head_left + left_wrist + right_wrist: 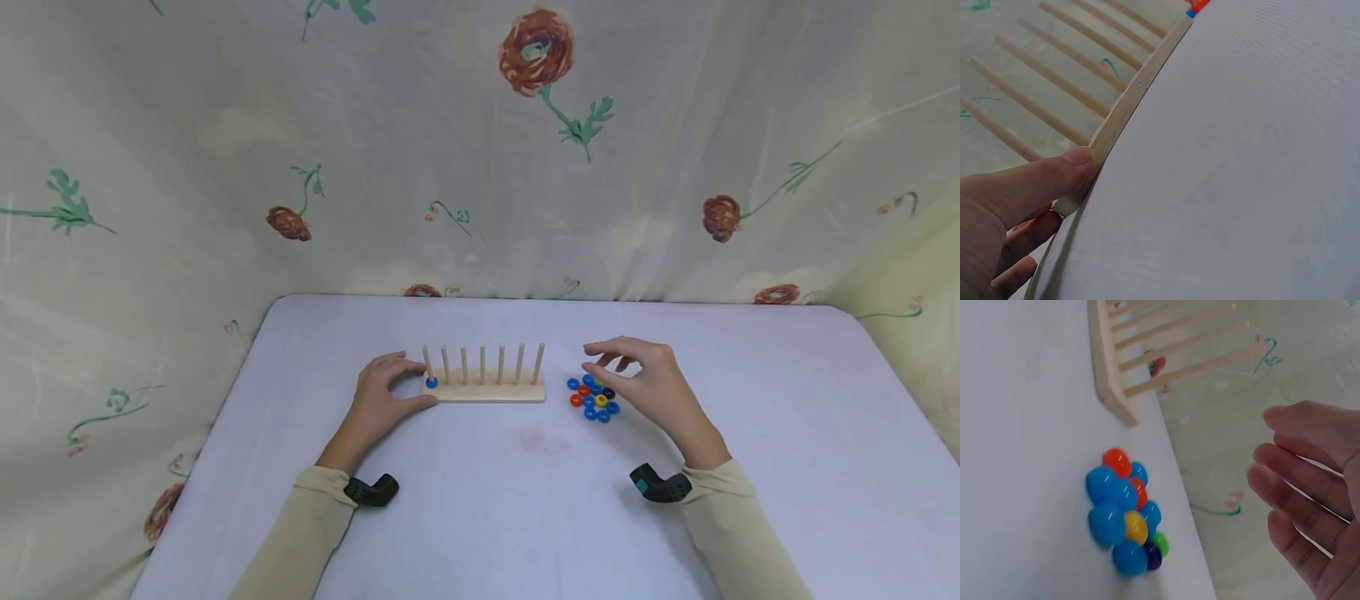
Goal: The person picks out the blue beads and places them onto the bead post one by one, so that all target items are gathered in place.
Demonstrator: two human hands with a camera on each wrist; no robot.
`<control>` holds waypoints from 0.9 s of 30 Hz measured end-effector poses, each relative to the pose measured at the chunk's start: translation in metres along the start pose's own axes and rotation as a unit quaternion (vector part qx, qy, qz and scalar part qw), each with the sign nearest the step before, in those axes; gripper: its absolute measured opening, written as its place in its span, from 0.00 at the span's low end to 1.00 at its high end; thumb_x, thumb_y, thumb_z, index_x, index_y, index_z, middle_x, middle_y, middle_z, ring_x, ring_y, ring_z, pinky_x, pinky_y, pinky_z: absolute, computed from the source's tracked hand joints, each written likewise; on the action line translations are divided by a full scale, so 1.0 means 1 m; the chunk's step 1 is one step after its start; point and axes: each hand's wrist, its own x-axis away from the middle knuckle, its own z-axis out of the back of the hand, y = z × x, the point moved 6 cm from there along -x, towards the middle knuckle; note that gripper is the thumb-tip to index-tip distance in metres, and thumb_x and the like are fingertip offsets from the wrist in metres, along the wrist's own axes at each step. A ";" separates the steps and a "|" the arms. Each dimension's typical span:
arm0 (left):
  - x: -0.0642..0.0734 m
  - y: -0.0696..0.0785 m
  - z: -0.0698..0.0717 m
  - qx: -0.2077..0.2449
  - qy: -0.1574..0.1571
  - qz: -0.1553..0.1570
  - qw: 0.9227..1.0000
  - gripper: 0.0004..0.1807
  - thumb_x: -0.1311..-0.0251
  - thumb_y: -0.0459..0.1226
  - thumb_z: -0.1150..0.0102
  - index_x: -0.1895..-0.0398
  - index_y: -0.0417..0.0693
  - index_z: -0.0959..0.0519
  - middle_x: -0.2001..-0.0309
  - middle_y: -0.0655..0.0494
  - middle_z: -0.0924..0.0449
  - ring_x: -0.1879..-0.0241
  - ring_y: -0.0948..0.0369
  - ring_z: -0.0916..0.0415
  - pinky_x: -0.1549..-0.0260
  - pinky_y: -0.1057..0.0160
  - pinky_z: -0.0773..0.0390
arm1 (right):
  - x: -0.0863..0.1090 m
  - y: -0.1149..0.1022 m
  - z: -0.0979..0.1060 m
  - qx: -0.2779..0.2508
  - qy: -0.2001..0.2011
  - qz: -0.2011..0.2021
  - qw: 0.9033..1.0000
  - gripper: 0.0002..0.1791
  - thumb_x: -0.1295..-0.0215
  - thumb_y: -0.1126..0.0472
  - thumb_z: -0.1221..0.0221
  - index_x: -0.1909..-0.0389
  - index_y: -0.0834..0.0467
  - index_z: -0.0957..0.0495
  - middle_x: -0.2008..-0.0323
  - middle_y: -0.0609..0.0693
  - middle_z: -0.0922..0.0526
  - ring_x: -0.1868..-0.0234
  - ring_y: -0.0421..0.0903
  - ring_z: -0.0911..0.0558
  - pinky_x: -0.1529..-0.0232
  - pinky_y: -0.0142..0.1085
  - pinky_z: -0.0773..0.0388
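Note:
A pale wooden peg board [491, 392] with a row of several upright pegs stands on the table. One blue bead [431, 383] sits at the foot of its leftmost peg. My left hand [382, 396] holds the board's left end, its thumb [1075, 156] against the front edge and the fingers round the end. To the right of the board lies a group of glossy beads, among them a yellow bead [1136, 527], a red bead [1117, 462] and several blue ones. My right hand [637, 375] hovers above them, fingers loosely bent, nothing between fingertips and thumb.
A white-covered table [480, 500] with rounded far corners bears everything. Behind it hangs a pale curtain [390, 150] printed with flowers. Both wrists wear a dark device, like the black one [371, 492] on the left.

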 end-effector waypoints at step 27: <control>0.001 0.005 0.001 -0.004 0.000 -0.001 1.000 0.29 0.51 0.44 0.18 0.45 0.47 0.15 0.37 0.46 0.18 0.25 0.46 0.36 0.21 0.37 0.50 | 0.043 0.055 -0.004 0.064 -0.098 -0.073 0.990 0.08 0.39 0.62 0.27 0.59 0.54 0.09 0.66 0.45 0.11 0.68 0.41 0.24 0.69 0.29 0.24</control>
